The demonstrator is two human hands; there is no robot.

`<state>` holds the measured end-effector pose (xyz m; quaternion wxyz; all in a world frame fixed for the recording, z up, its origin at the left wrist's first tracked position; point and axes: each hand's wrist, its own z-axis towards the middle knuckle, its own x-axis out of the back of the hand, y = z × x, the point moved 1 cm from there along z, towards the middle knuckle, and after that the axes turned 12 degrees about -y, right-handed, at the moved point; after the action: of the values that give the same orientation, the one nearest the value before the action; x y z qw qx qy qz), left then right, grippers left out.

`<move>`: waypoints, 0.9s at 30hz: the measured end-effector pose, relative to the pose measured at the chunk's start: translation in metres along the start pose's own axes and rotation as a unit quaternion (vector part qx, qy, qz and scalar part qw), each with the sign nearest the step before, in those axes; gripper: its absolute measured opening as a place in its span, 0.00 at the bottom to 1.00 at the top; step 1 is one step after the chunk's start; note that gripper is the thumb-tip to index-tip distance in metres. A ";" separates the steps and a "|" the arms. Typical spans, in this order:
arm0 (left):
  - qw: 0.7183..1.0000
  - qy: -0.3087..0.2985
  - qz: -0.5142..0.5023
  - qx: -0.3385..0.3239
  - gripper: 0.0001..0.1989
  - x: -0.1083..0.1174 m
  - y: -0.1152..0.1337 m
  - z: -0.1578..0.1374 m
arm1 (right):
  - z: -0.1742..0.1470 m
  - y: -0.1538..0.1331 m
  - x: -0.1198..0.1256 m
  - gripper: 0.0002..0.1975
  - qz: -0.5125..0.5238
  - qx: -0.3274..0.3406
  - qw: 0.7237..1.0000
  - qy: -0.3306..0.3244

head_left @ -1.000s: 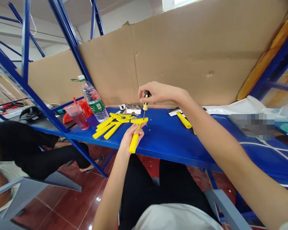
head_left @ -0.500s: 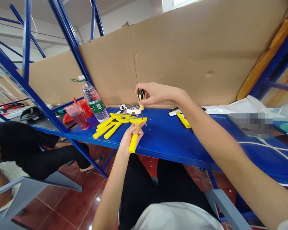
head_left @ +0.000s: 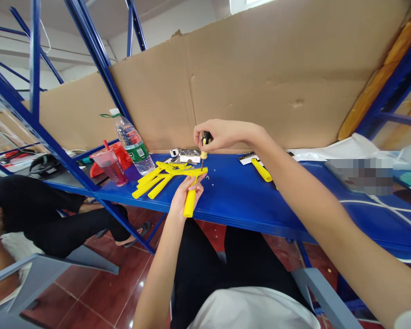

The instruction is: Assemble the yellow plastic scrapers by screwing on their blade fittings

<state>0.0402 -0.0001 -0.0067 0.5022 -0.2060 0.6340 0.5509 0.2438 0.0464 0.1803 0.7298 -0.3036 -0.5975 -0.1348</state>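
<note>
My left hand (head_left: 184,194) is closed round the neck of a yellow T-shaped scraper (head_left: 190,203), its handle pointing toward me. Above it, my right hand (head_left: 210,136) grips a screwdriver (head_left: 204,155) with a black and cream handle. The screwdriver stands upright, its tip down at the right part of the scraper's head; whether it sits in a screw is too small to see. Several more yellow scrapers (head_left: 159,186) lie overlapping just left of my left hand. One further yellow handle (head_left: 261,170) lies to the right, partly behind my right forearm.
A water bottle (head_left: 134,145) and a cup with a red drink (head_left: 111,165) stand on the blue shelf (head_left: 233,201) at left. Small boxes (head_left: 190,156) lie by the cardboard wall (head_left: 246,82). A white cable (head_left: 393,211) runs at right. A seated person's legs (head_left: 68,224) are at far left.
The screwdriver's handle has turned and tilted slightly in my right hand's fingers. My left hand holds the scraper in nearly the same spot. The whole view has shifted a little.
</note>
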 end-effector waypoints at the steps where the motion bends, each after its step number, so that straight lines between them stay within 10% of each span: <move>1: 1.000 -0.001 0.002 0.000 0.10 0.000 0.000 0.000 | 0.000 0.000 0.000 0.11 -0.004 -0.005 1.000 0.002; 27: 0.988 -0.059 0.143 -0.012 0.16 0.002 -0.002 -0.004 | 0.004 -0.007 -0.002 0.04 -0.007 0.013 0.998 0.064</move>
<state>0.0392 -0.0039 -0.0097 0.4517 -0.0864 0.6197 0.6360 0.2359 0.0432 0.1807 0.7692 -0.2812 -0.5535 -0.1513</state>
